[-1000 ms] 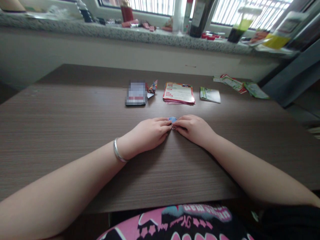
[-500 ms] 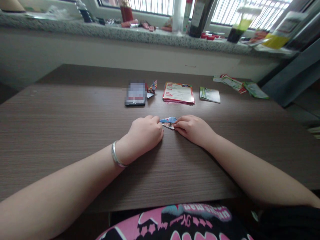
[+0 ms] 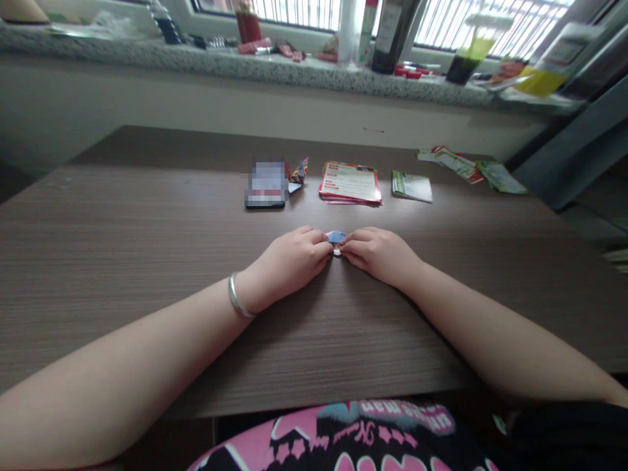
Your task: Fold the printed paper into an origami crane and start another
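Between my hands, low over the brown table, is a small piece of folded paper (image 3: 336, 236), light blue on top with a patterned, paler part below. My left hand (image 3: 305, 256) has its fingers closed on the paper's left side, and a silver bangle circles that wrist. On the right side, my right hand (image 3: 377, 254) pinches the paper between thumb and fingers. Most of the paper is hidden behind the fingertips, which nearly meet.
Beyond my hands lie a phone with a blurred screen (image 3: 267, 184), a colourful folded paper piece (image 3: 299, 173), a stack of red-edged cards (image 3: 350, 183), a smaller card stack (image 3: 412, 187) and green-and-red paper strips (image 3: 458, 164). Bottles and small items line the stone windowsill (image 3: 294, 66).
My left hand has shifted right along the paper, closer to my right hand, and covers more of it. My right hand has hardly moved.
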The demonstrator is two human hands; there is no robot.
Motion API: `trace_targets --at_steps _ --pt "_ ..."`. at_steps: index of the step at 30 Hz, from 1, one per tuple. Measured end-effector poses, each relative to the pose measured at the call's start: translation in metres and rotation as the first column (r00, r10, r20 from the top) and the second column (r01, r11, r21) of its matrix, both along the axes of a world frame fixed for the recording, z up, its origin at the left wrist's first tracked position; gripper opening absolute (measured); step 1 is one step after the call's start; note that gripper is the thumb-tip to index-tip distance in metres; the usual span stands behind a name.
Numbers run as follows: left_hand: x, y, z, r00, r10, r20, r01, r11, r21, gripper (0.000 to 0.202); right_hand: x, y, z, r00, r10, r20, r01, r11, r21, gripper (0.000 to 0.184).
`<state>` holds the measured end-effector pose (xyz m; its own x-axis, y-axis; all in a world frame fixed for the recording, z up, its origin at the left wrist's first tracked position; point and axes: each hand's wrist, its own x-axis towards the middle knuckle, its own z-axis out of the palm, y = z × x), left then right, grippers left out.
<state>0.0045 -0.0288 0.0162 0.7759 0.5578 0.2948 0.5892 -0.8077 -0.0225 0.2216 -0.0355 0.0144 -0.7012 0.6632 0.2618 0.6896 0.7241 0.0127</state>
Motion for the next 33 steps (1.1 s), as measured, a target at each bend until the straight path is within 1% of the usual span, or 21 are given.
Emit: trace_targets --at_steps 4,9,14,19,24,28,31,33 --pt "0.0 -0.001 0.002 1.0 0.01 0.013 -0.01 1.0 -0.012 0.021 -0.004 -0.003 -0.001 1.0 -0.027 0.013 0.027 1.0 0.011 0.029" --pt "0.001 -0.002 0.004 0.999 0.046 -0.005 -0.046 0.999 -0.007 0.02 -0.006 -0.004 -0.002 0.995 -0.023 -0.097 0.018 0.998 -0.053 0.023" --pt "0.002 -0.002 0.004 1.0 0.024 -0.002 -0.024 1.0 0.002 0.02 -0.008 -0.002 -0.003 0.985 -0.05 -0.164 0.033 0.994 -0.104 0.02" --pt "0.003 -0.001 0.002 1.0 0.004 0.011 -0.005 1.0 0.031 0.018 -0.01 -0.003 -0.001 0.98 -0.039 -0.195 0.018 0.994 -0.108 0.018" --pt "-0.001 0.005 -0.004 0.995 -0.026 0.099 0.03 0.999 -0.042 0.018 -0.009 -0.004 -0.001 0.976 -0.034 -0.214 0.005 0.991 -0.136 0.015" --pt "-0.002 0.009 -0.006 0.985 -0.029 0.17 0.049 0.993 -0.112 0.018 -0.009 -0.002 -0.004 0.96 -0.106 -0.259 0.048 0.973 -0.224 0.014" --pt "-0.001 0.01 -0.005 0.97 -0.001 0.244 0.04 0.987 -0.156 0.017 -0.012 0.0 -0.004 0.946 -0.168 -0.278 0.087 0.955 -0.283 0.012" --pt "-0.001 0.01 -0.005 0.971 0.013 0.24 0.028 0.986 -0.164 0.015 -0.013 0.001 -0.003 0.946 -0.195 -0.26 0.114 0.948 -0.299 0.012"
